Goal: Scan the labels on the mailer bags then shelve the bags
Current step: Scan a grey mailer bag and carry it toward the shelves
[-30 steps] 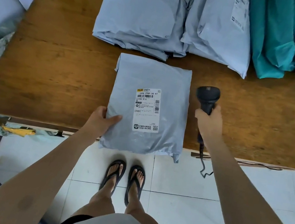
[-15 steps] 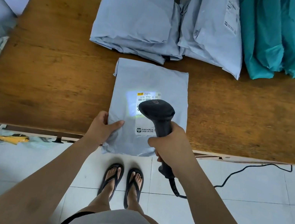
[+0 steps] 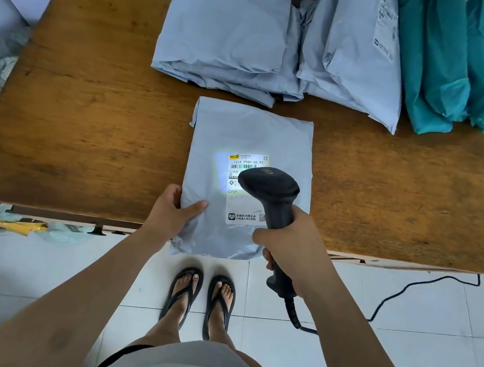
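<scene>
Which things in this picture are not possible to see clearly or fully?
- Head view: the scanner covers the middle right of the label on the near grey bag.
- Label print: too small to read fully.
- Far grey stack: lower bags hidden by the top one.
- Teal bags: cut by the top and right edges, partly blurred.
- Left hand: fingers hidden beside the bag.
- Shelf: out of frame.

left hand (image 3: 172,212) pinching, thumb on top; right hand (image 3: 291,242) fisted, fingers (image 3: 267,253) curled.
</scene>
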### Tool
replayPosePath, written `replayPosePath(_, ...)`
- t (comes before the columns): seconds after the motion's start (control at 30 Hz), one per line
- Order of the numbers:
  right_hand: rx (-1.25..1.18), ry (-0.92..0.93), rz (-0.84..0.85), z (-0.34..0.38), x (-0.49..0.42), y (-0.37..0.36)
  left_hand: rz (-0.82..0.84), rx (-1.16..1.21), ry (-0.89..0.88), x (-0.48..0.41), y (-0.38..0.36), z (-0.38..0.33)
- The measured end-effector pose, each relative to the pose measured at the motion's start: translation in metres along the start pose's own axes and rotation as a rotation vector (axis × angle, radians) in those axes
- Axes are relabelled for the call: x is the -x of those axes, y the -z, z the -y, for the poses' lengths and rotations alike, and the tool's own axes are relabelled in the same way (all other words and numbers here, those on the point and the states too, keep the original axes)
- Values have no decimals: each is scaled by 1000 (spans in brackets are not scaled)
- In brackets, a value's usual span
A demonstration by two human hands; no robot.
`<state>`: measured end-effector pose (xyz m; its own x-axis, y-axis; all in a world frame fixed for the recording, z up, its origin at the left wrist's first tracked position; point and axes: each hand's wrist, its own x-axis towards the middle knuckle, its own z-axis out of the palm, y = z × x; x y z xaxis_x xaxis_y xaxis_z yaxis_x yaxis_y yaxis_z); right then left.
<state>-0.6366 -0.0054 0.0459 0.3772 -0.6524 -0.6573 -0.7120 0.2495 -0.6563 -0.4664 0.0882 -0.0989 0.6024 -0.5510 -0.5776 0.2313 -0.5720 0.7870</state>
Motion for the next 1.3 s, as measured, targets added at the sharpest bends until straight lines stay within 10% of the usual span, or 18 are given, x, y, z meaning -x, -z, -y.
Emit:
replayPosePath(0.23,-12,39,8,-4,-2,2,3,19,16,-3,0,0)
replayPosePath(0.5,163,185,-529,-47,-94,45,13,7,55,-3,1,0)
replayPosePath(0.87,469,184,-811,-56,-142,33,126,1,73,-21,13,-23)
replayPosePath(1.1,-318,-213,-381,-43,-129,8,145,154,20,-29,-4,-42)
replayPosePath(1.3,-535,-90,-132,-28,-105,22,189,163,-107,-20,10,-55)
